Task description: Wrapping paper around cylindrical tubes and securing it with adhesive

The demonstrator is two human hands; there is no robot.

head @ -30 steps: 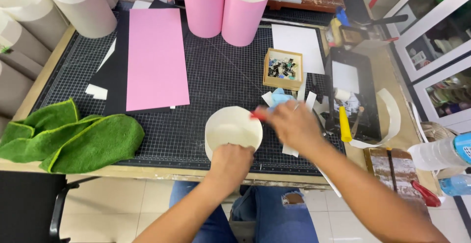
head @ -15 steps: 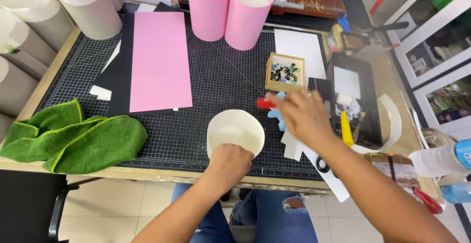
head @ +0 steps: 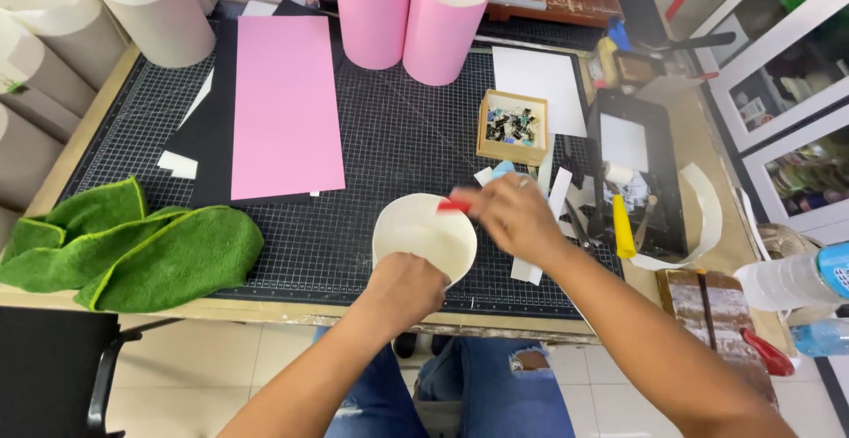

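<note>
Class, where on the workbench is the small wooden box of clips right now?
In the head view, the wooden box sits on the black cutting mat, right of centre, beside the white sheet, beyond the right hand.

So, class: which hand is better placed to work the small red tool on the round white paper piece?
Right hand: it holds the small red tool at the round white paper piece; left hand steadies its near edge.

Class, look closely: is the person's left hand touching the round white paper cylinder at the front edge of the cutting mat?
Touching. The head view shows the left hand gripping the near rim of the round white paper cylinder, its fingers overlapping the rim with no gap.
</note>
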